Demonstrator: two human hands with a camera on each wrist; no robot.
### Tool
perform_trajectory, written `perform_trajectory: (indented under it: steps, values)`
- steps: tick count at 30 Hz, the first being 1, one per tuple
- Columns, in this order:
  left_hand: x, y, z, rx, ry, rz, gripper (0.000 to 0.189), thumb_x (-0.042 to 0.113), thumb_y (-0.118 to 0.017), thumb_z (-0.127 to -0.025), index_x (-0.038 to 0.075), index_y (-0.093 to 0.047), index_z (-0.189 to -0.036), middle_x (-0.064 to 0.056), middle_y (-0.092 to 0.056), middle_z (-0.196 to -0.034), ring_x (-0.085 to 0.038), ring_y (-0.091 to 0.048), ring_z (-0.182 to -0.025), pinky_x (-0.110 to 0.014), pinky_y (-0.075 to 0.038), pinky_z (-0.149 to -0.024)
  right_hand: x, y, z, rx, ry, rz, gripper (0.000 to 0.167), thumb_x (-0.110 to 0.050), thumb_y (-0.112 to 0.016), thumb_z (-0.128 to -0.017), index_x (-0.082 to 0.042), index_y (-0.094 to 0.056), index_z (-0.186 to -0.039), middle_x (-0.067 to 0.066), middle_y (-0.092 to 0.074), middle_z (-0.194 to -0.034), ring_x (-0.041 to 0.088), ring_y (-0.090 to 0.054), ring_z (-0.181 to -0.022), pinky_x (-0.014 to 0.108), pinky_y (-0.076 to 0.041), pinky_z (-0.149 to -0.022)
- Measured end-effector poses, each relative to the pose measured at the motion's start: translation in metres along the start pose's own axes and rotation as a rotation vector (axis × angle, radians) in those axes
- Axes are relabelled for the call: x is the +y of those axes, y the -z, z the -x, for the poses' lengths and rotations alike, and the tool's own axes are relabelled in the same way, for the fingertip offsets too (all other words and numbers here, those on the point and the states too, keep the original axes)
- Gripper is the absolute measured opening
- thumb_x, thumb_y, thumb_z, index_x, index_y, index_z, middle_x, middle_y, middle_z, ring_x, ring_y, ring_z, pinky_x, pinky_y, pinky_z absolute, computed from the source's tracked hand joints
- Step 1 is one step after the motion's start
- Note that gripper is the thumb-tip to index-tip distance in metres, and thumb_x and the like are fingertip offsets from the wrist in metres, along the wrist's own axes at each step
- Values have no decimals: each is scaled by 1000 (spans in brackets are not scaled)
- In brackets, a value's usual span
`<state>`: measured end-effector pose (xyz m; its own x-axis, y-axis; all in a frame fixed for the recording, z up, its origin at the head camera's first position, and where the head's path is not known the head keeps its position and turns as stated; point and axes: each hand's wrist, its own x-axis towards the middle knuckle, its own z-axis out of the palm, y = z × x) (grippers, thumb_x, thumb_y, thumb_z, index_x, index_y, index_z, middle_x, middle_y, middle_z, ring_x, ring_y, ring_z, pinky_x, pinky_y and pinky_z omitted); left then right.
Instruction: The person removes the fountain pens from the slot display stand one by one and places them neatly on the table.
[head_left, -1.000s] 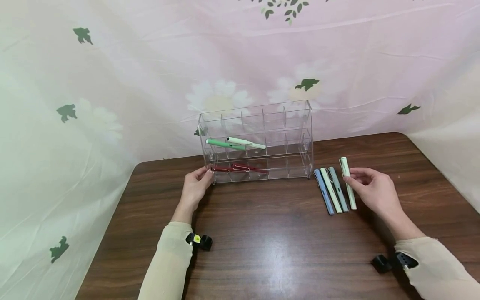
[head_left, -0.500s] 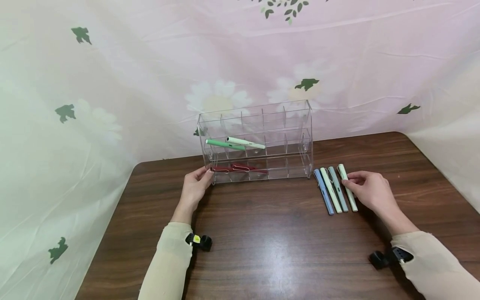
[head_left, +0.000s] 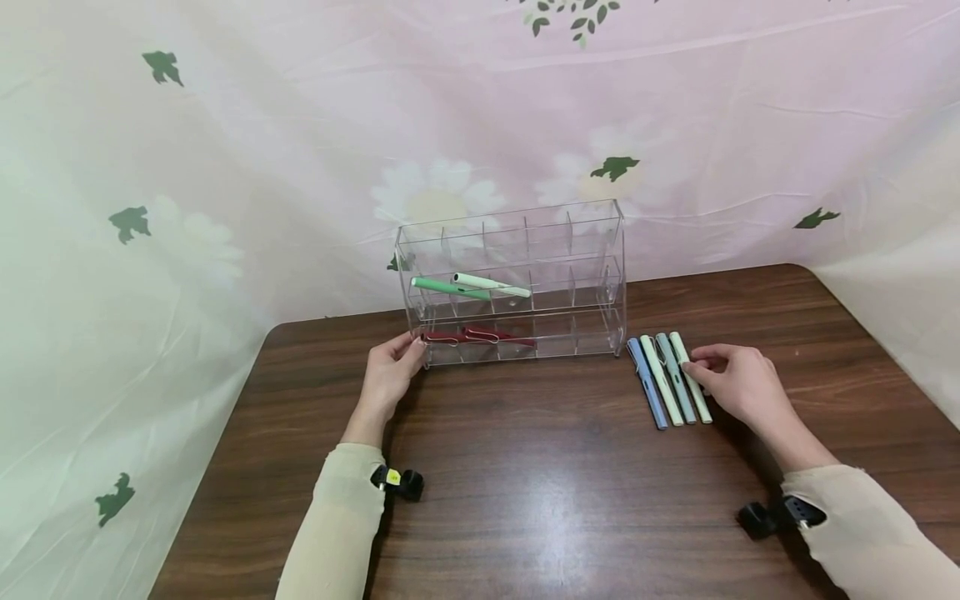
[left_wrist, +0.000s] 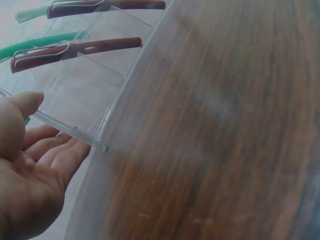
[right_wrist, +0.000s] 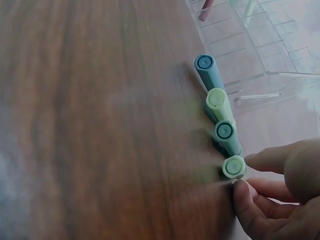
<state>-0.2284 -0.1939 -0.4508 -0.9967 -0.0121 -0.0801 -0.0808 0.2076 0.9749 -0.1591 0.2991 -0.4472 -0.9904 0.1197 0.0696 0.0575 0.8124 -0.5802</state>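
My left hand [head_left: 388, 377] holds the lower left corner of a clear acrylic tiered rack [head_left: 577, 345]. In the left wrist view, its thumb is in front of the rack's side and its fingers behind it. My right hand [head_left: 738, 383] pinches a pale green pen [head_left: 700, 398], which lies on the table at the right end of a row. Left of it lie a grey-green pen [head_left: 678, 385], a pale yellow-green pen [head_left: 663, 385] and a blue pen [head_left: 648, 387]. The right wrist view shows their ends, with the thumb and index finger at the nearest pen [right_wrist: 233, 167].
Two dark red pens [head_left: 498, 337] lie in the rack's lowest tier, at the left. A green pen [head_left: 450, 288] and a pale mint pen [head_left: 495, 286] rest in the tier above. The brown wooden table [head_left: 525, 467] ends at a flower-print cloth [head_left: 300, 167].
My right hand has lowered the pale green pen to the table and shifted it left, beside the grey-green pen. My left hand has stayed at the rack.
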Motion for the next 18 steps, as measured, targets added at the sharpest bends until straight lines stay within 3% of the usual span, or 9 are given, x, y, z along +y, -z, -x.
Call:
perform_trajectory:
  steps: [7, 11, 18]
  values:
    - [0, 1, 0, 0, 9, 10, 47, 16, -56, -114, -5, -52, -156, -26, -59, -154, -34, -59, -144, -36, -54, -115, 0, 5, 4, -43, -13, -50, 42, -28, -67, -108, 10, -72, -125, 21, -80, -89, 14, -73, -68, 24, -49, -57]
    - [-1, 0, -1, 3, 6, 12, 47, 15, -56, -113, -6, -53, -155, -26, -60, -154, -34, -60, -143, -35, -54, -114, -1, 9, 6, -20, 8, -90, 41, -28, -66, -108, 8, -72, -127, 22, -81, -92, 8, -72, -67, 21, -51, -54]
    - [-1, 0, -1, -2, -6, 20, 46, 14, -56, -113, -6, -54, -154, -27, -61, -153, -34, -60, -142, -38, -55, -115, -7, 10, 11, 20, 73, -153, 41, -30, -65, -110, 3, -72, -132, 29, -79, -110, -5, -67, -72, 16, -54, -57]
